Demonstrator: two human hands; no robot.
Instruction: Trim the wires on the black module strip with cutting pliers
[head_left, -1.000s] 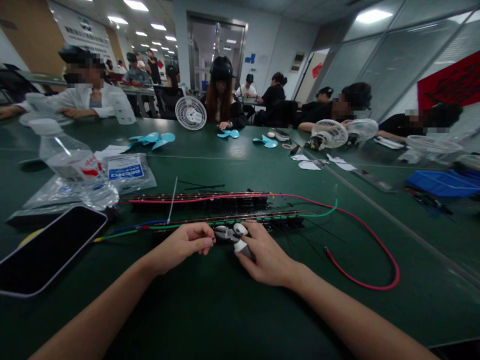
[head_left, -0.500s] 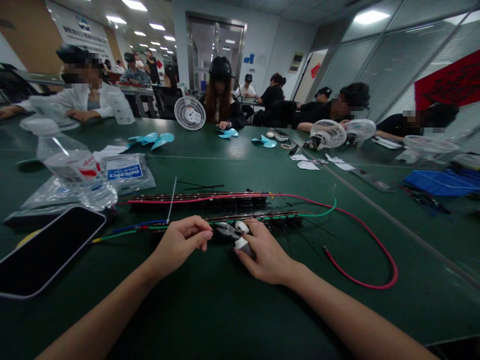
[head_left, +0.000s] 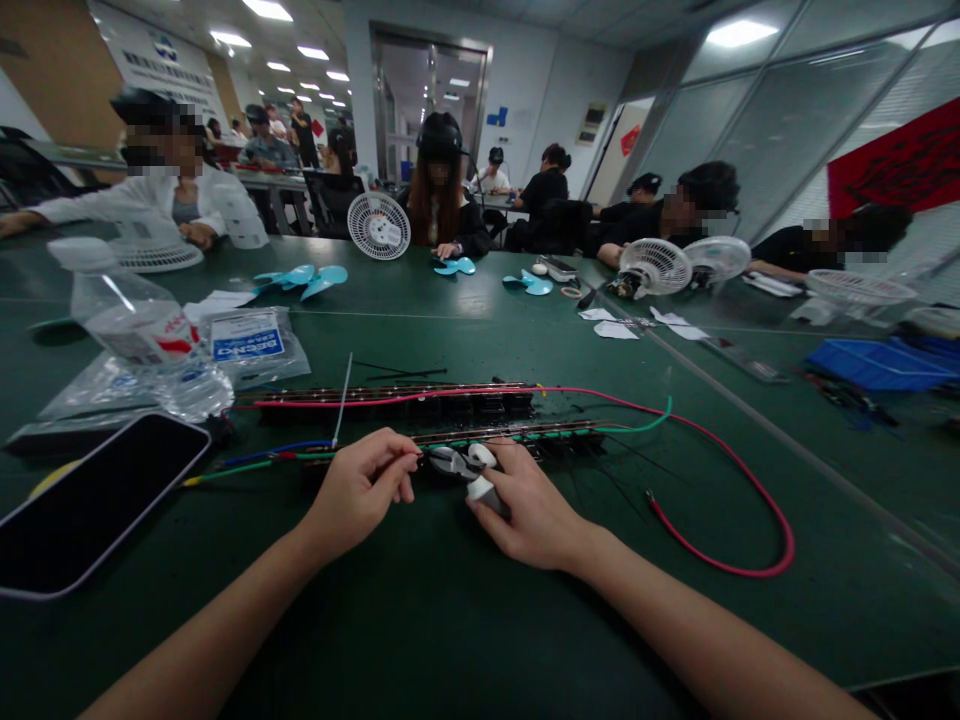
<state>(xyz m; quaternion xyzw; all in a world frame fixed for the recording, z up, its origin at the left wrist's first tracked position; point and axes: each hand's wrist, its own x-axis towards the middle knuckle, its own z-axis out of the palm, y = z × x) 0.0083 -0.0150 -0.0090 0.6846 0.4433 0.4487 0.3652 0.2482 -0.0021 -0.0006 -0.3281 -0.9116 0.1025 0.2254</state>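
Note:
My right hand (head_left: pixel 529 505) is wrapped round pliers (head_left: pixel 452 462) with white and grey handles, their jaws pointing left. Just left of the jaws, my left hand (head_left: pixel 367 485) is pinched, its fingertips on something too small to make out. Both hands are at the near edge of a long black strip (head_left: pixel 559 432) with a green wire (head_left: pixel 649 425) along it. Behind it lies a second black strip (head_left: pixel 480 400) with a red wire (head_left: pixel 787 530) that loops to the right. A pale cable tie (head_left: pixel 344 395) stands up from the near strip.
A phone (head_left: pixel 101 505), a water bottle (head_left: pixel 139 320) and a plastic bag (head_left: pixel 259 345) lie at the left. Blue fan blades (head_left: pixel 311 280), fan grilles (head_left: pixel 379 226) and a blue tray (head_left: pixel 877 364) are farther back. Several people sit across the green table (head_left: pixel 450 640).
My left hand has shifted slightly left and up, away from the plier jaws. The pliers have barely moved. At the far left, a person's fan grille sits differently on the table.

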